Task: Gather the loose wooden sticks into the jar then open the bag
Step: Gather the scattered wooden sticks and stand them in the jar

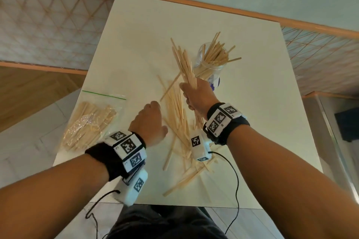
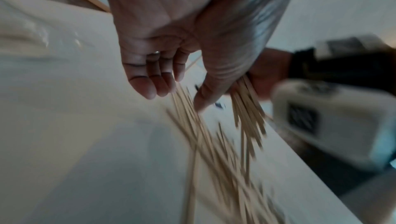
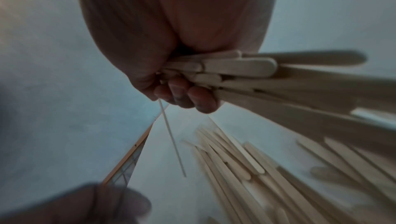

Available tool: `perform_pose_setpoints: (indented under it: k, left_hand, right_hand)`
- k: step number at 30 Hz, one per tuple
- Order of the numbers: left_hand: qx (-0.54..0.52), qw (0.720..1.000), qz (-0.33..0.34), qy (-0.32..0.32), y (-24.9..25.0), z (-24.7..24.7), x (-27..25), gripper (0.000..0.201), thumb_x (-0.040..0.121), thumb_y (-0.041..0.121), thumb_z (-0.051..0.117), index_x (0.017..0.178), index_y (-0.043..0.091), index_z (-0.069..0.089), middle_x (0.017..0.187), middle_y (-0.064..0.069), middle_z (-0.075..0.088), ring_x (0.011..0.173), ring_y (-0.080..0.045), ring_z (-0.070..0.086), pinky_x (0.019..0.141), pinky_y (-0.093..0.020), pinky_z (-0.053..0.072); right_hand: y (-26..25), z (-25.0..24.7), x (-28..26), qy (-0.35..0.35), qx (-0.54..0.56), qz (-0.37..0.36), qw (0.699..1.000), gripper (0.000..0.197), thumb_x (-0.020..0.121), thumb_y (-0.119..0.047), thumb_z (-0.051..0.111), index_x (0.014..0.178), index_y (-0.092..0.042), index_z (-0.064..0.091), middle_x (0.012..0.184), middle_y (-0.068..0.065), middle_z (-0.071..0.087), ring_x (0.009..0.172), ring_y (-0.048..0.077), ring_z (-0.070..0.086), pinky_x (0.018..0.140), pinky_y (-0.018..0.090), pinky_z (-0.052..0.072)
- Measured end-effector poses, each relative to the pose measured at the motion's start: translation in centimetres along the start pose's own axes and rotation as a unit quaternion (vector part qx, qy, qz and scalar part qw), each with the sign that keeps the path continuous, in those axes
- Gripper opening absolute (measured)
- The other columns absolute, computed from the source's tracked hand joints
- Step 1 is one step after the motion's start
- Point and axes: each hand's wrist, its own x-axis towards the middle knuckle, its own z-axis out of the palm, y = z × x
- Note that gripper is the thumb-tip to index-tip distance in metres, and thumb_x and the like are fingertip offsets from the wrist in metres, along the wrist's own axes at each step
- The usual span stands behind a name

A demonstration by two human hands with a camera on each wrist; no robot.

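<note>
My right hand [image 1: 194,93] grips a thick bundle of wooden sticks [image 1: 184,64], raised above the table and pointing away from me, just left of the clear jar [image 1: 210,64]. The jar stands upright with several sticks fanning out of its mouth. In the right wrist view my curled fingers [image 3: 188,95] wrap the bundle of sticks [image 3: 257,75]. My left hand [image 1: 151,120] hovers over the left edge of the loose sticks [image 1: 180,122] scattered on the white table [image 1: 136,44]; its fingers [image 2: 150,78] hang loosely curled and hold nothing. The zip bag [image 1: 91,124] of sticks lies flat at the left, its zip shut.
The table's near edge [image 1: 174,204] lies just before my lap, with loose sticks reaching close to it. Cables trail from both wrist cameras. A wall with a wooden rail [image 1: 213,6] borders the table's far side.
</note>
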Motion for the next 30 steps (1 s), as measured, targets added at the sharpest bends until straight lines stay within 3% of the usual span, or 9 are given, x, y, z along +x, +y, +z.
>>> perform_pose_setpoints:
  k: [8,10,13,16,19,21,24,27,30]
  left_hand:
    - [-0.219,0.974,0.043,0.038,3.0,-4.5,5.5,0.091,0.082,0.014,0.067,0.153,0.021,0.009,0.152,-0.002,0.030,0.134,-0.022,0.041,0.106,-0.042,0.043]
    - [-0.211,0.976,0.042,0.043,3.4,-4.3,6.0,0.077,0.085,0.017,0.067,0.149,0.016,0.025,0.146,-0.005,0.038,0.126,-0.022,0.048,0.103,-0.041,0.046]
    - [-0.231,0.970,0.069,0.028,3.6,-3.9,6.3,0.032,0.089,0.015,0.063,0.120,0.013,0.061,0.120,-0.004,0.061,0.094,-0.023,0.063,0.094,-0.041,0.052]
    - [-0.249,0.963,0.103,0.019,3.9,-4.0,6.2,0.045,0.087,0.007,0.059,0.130,0.021,0.056,0.117,0.003,0.063,0.096,-0.025,0.066,0.093,-0.044,0.053]
    - [-0.254,0.951,0.173,-0.032,4.2,-4.4,6.3,0.070,0.088,0.008,0.059,0.145,0.041,0.033,0.129,0.015,0.050,0.102,-0.015,0.060,0.091,-0.031,0.052]
    - [-0.221,0.955,0.195,-0.036,4.2,-4.5,6.7,0.054,0.089,0.008,0.056,0.137,0.033,0.049,0.123,0.011,0.058,0.101,-0.016,0.061,0.092,-0.032,0.052]
    - [-0.182,0.969,0.166,0.022,4.4,-4.6,6.5,0.027,0.092,0.007,0.053,0.112,0.014,0.069,0.093,0.004,0.064,0.092,-0.021,0.063,0.084,-0.030,0.050]
    - [-0.230,0.962,0.140,0.048,4.2,-4.3,6.4,0.021,0.096,0.020,0.054,0.105,0.021,0.073,0.085,-0.006,0.070,0.075,-0.018,0.063,0.078,-0.034,0.054]
    - [-0.277,0.951,0.134,0.037,4.4,-3.9,5.9,0.019,0.096,0.022,0.055,0.091,0.020,0.074,0.078,-0.009,0.071,0.064,-0.020,0.063,0.069,-0.036,0.056]
  right_hand:
    - [-0.6,-0.6,-1.8,-0.020,-0.056,-0.087,0.994,0.028,0.096,-0.033,0.061,0.076,-0.016,0.053,0.066,0.006,0.049,0.052,0.015,0.042,0.051,0.029,0.038]
    - [-0.9,-0.9,-2.2,-0.025,-0.064,-0.096,0.993,0.029,0.096,-0.033,0.061,0.073,-0.018,0.054,0.065,0.005,0.050,0.053,0.015,0.044,0.051,0.029,0.040]
    - [-1.4,-1.7,-2.5,-0.034,-0.091,-0.105,0.990,0.029,0.097,-0.033,0.061,0.072,-0.020,0.055,0.065,0.003,0.051,0.054,0.016,0.045,0.052,0.030,0.041]
    - [-1.8,-2.4,-2.8,-0.062,-0.092,-0.098,0.989,0.030,0.096,-0.034,0.062,0.071,-0.020,0.055,0.059,-0.004,0.049,0.048,0.009,0.043,0.052,0.027,0.041]
    - [-2.3,-3.0,-3.3,-0.105,-0.045,-0.085,0.990,0.027,0.096,-0.031,0.063,0.074,-0.018,0.058,0.056,-0.005,0.046,0.043,0.006,0.040,0.044,0.018,0.037]
    - [-2.5,-3.3,-3.3,-0.116,-0.023,-0.081,0.990,0.019,0.096,-0.029,0.064,0.081,-0.018,0.063,0.055,-0.004,0.044,0.043,0.007,0.037,0.042,0.019,0.035]
    - [-2.3,-3.9,-2.8,-0.068,-0.031,-0.092,0.993,0.020,0.093,-0.033,0.069,0.093,-0.013,0.071,0.048,-0.013,0.045,0.041,0.004,0.038,0.045,0.021,0.035]
    - [-2.2,-4.2,-2.3,-0.002,-0.049,-0.115,0.992,0.017,0.088,-0.037,0.074,0.088,-0.021,0.068,0.048,-0.018,0.053,0.042,-0.001,0.046,0.048,0.016,0.037]
    - [-2.1,-3.7,-1.7,0.033,-0.020,-0.126,0.991,0.023,0.087,-0.033,0.076,0.098,-0.014,0.068,0.063,-0.011,0.067,0.049,-0.002,0.055,0.052,0.014,0.042]
